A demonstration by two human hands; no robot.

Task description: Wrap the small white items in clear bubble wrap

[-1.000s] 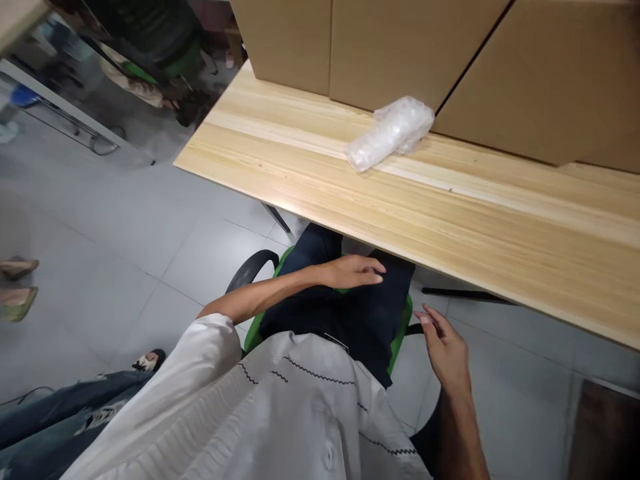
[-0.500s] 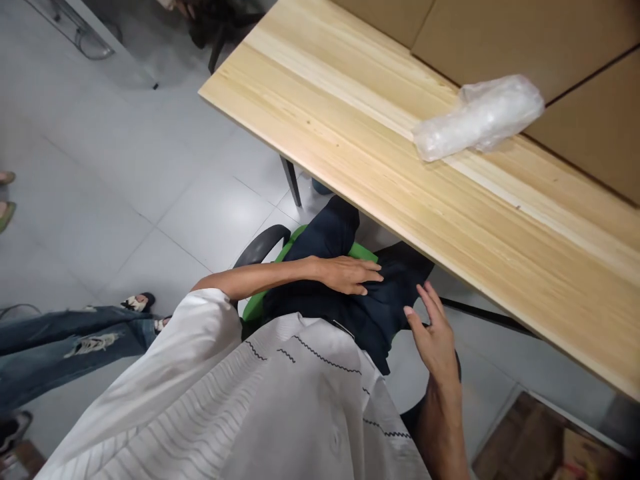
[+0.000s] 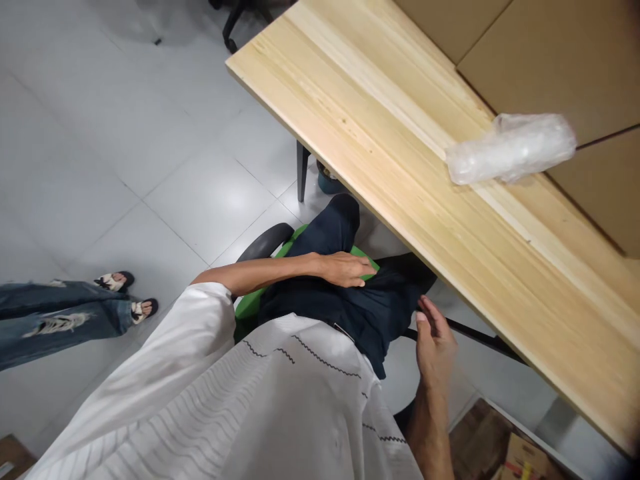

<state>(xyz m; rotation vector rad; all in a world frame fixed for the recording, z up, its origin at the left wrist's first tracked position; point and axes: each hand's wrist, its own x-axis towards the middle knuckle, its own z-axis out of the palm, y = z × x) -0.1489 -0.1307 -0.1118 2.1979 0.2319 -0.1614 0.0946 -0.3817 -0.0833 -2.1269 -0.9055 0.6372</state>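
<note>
Though 2 hands [image 3: 345, 268] [image 3: 436, 347] show, the plastic-wrapped bundle's [image 3: 515, 150] contents are indistinct.

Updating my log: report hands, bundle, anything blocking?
Left hand over trousers, right hand beside them; nothing visibly held. Bubble-wrap bundle on wooden table. Cardboard boxes behind it.

1 head-worn camera looks forward and steeply down, close above the hands [image 3: 341, 268] [image 3: 436, 348] and table [image 3: 400, 167].

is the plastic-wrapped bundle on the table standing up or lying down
Lying down: the plastic-wrapped bundle rests along its length on the wooden table, not on one end.
</note>
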